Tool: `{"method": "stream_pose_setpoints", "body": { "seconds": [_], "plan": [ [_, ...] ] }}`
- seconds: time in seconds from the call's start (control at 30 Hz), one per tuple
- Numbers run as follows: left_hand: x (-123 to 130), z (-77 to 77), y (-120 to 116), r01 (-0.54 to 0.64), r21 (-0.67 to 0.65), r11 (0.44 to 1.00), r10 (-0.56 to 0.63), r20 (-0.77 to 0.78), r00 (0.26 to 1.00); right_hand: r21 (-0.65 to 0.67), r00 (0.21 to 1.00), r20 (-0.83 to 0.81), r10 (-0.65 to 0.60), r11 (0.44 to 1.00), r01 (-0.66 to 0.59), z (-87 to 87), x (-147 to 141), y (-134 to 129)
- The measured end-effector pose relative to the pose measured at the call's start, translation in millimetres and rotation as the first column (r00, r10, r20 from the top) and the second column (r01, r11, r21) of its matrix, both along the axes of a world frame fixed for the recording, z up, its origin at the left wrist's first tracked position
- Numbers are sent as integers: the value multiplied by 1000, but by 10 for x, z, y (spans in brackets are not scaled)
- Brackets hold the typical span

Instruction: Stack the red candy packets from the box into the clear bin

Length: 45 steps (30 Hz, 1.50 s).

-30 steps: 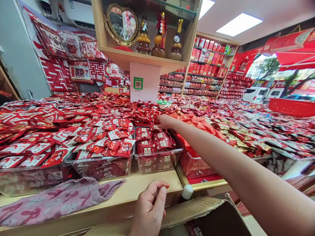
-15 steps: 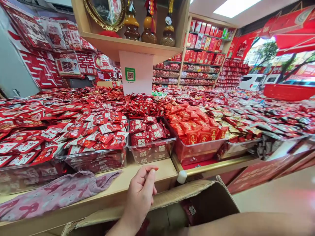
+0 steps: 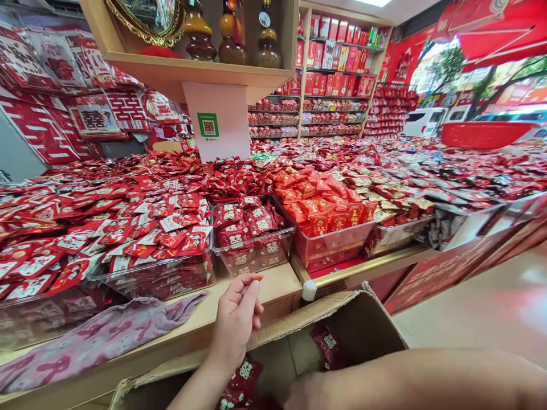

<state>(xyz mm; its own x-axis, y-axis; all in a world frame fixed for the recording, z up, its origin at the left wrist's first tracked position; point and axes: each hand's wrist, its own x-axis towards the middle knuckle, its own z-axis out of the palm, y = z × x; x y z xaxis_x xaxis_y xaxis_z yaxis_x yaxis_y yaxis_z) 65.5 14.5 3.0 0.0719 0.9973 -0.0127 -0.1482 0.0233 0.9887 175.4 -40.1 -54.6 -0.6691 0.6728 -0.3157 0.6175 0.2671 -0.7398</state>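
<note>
Tabletop (image 3: 280, 285): clear plastic tubs (image 3: 256, 253) of red packets (image 3: 188, 239). Cardboard box (image 3: 316, 315) in front, double-happiness packets (image 3: 248, 370) inside. Left hand (image 3: 235, 310) near its rim, grip loosely clenched; right hand (image 3: 305, 392) blurred, grip cannot be told.

I count two hands on my feed: one left hand (image 3: 237, 310) and one right hand (image 3: 304, 393). There is one cardboard box (image 3: 307, 318). In it I make out one lone packet (image 3: 328, 345) and a cluster (image 3: 248, 373) of at least two; the blur there is poor to count through, so there may be more. Along the front of the tabletop (image 3: 273, 285) I get at least six tubs (image 3: 256, 256), one patterned cloth (image 3: 115, 336) and one white corner cap (image 3: 309, 290). Beyond those I tally one QR sign (image 3: 208, 125), three gourd-shaped bottles (image 3: 268, 50), one gold-framed mirror (image 3: 149, 16) and one red basin (image 3: 482, 135).
</note>
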Motion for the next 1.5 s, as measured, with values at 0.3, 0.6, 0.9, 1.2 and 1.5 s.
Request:
{"method": "stream_pose_setpoints", "body": {
  "seconds": [0.3,0.6,0.9,1.2,1.5],
  "plan": [
    [-13,119,70,101,-113,988,-54,365,929,103,641,-657,-397,795,598,932,336,613],
    [62,9,36,-29,-15,999,31,137,990,-117,465,-706,-534,735,668,540,164,705],
    [84,9,50,-67,-33,997,71,169,983,-1,447,-740,-503,665,747,559,201,596],
    [29,100,82,214,-175,961,-107,480,871,694,828,-532,-177,469,546,524,392,573],
    [65,84,47,175,-115,978,-103,465,880,215,639,-669,-379,725,655,571,340,579]
  ]
}}
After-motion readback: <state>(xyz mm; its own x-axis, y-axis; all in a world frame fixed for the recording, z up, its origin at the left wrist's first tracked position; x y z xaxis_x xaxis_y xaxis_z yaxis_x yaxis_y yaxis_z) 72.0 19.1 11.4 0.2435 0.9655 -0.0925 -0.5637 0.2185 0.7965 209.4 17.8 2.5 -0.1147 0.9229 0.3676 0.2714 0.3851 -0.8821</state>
